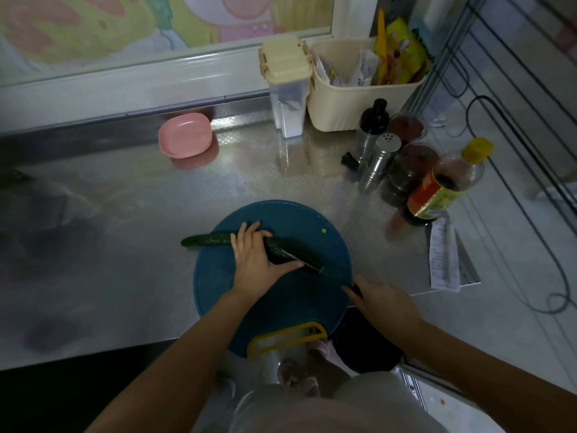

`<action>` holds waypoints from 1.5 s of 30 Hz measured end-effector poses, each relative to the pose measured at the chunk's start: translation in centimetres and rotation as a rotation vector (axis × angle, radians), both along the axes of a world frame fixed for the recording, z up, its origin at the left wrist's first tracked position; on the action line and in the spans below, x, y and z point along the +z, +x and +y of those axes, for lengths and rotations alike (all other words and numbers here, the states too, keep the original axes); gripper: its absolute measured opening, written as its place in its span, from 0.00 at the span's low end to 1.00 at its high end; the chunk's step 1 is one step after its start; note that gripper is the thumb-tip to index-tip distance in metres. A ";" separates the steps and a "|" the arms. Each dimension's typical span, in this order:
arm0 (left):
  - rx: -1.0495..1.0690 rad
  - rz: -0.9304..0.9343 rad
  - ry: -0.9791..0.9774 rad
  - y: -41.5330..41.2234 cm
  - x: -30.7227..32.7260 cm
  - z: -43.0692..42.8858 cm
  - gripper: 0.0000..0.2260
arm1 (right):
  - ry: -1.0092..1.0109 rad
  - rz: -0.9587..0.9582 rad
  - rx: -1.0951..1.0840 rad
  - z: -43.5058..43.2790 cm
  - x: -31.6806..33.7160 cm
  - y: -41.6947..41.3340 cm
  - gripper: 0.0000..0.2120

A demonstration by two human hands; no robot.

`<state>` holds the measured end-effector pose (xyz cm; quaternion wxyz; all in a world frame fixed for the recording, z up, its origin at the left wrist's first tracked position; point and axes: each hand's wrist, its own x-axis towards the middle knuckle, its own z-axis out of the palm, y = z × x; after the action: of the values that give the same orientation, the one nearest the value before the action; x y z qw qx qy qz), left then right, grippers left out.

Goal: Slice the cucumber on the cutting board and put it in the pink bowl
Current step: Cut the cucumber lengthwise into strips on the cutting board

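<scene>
left hand (254, 260) grip clamps long dark-green cucumber (206, 239) on round blue cutting board (281, 214) | right hand (385, 300) grip clamps dark knife (355, 290)

No wording can be read anywhere in this kitchen scene. The orange-and-yellow label (432, 195) on the dark sauce bottle (459, 171), standing on the surface (140, 198) beyond the right grip (387, 303) and to its right, carries print too blurred to make out, as does the white receipt (443, 260) lying just right of that grip. Farther off, behind the bottle, the yellow packet (402, 51) in the cream basket (343, 110) shows dark lettering, also illegible.
</scene>
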<state>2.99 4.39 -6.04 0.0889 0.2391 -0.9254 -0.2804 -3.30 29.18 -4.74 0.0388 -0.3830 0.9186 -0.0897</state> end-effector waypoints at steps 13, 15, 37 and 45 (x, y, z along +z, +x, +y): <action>0.023 -0.041 -0.004 -0.6 0.6 0.0 0.47 | 0.023 0.100 0.170 -0.1 0.7 -1.6 0.16; 0.013 -0.052 0.007 -0.6 0.6 -0.1 0.45 | 0.019 0.100 0.180 0.0 0.7 -1.8 0.19; 0.018 -0.143 -0.005 -1.0 0.5 0.0 0.38 | 0.100 -0.001 0.149 -0.3 1.4 -1.9 0.12; 0.018 -0.154 0.006 -1.0 0.7 0.0 0.38 | 0.077 -0.094 0.105 -0.4 1.6 -1.8 0.15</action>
<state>1.96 4.39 -5.39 0.0191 0.2685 -0.9264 -0.2633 -5.13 28.79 -3.13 0.1013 -0.4240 0.8972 -0.0699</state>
